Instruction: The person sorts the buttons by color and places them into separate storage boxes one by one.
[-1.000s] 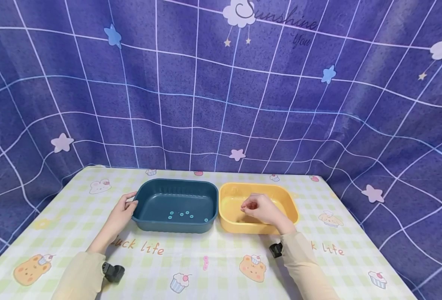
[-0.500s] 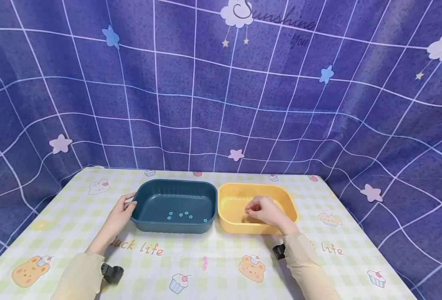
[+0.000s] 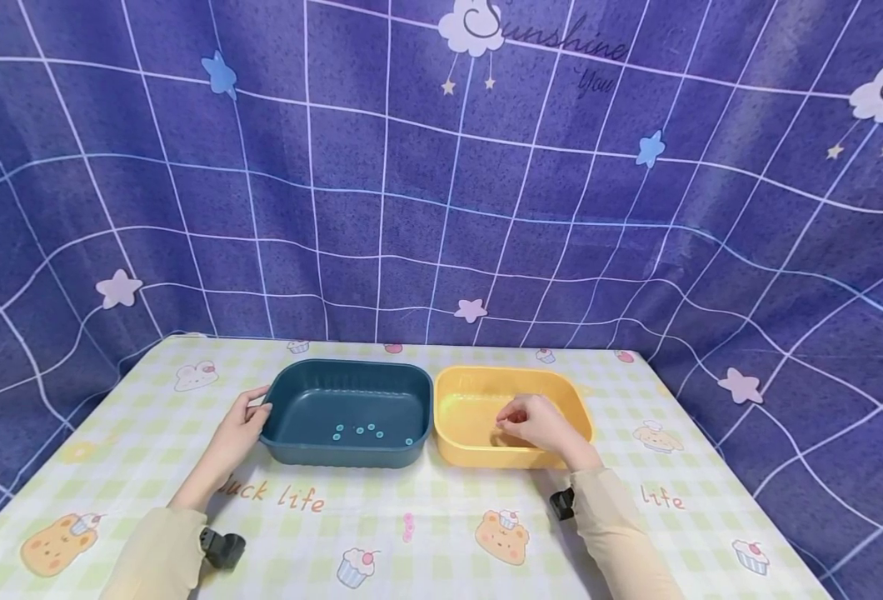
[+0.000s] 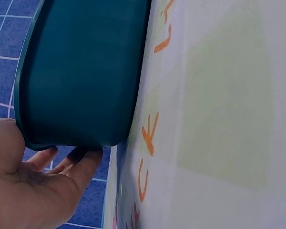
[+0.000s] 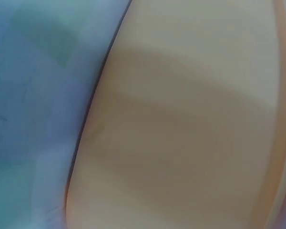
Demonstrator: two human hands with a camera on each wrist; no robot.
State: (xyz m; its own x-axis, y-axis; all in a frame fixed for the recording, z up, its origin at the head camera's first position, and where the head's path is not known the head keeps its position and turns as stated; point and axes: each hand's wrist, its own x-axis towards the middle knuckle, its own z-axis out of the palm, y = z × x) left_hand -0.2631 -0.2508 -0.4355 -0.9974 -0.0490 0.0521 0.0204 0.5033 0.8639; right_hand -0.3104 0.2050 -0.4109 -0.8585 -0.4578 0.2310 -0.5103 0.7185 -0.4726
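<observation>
Left hand: I am watching the left hand (image 3: 239, 429) gripping the left end of the teal box (image 3: 344, 456). From the left wrist, the thumb is resting at the rim and the fingers (image 4: 88, 167) are bearing against the outside of the end wall.
Right hand: I am seeing the right hand (image 3: 537, 421) hanging palm-down in the yellow box (image 3: 479, 455), toward its right half, with fingers curling and fingertips drawing together against the thumb. Whether they are pinching something small, I cannot tell.
Boxes: Both are sitting side by side on the table, teal to the left, yellow to the right. Their neighbouring ends are lying touching or just apart; I cannot tell which.
Rings: Six small light-blue rings (image 3: 360, 431) are lying in the teal box, toward the near side of its floor. Five are sitting in a loose group; one is lying apart, near the right wall.
Right wrist view: I am getting mostly yellow box, partly in shade, with tablecloth along the left.
Sleeves: Cream cuffs are covering both forearms; a black camera is riding at the left wrist (image 3: 222, 548) and another at the right wrist (image 3: 562, 503).
Cloth: A green-and-white checked tablecloth (image 3: 291, 550) is carrying printed bears, cupcakes and orange lettering.
Backdrop: A blue-purple curtain (image 3: 374, 217) with pale grid lines, stars and clouds is hanging behind.
</observation>
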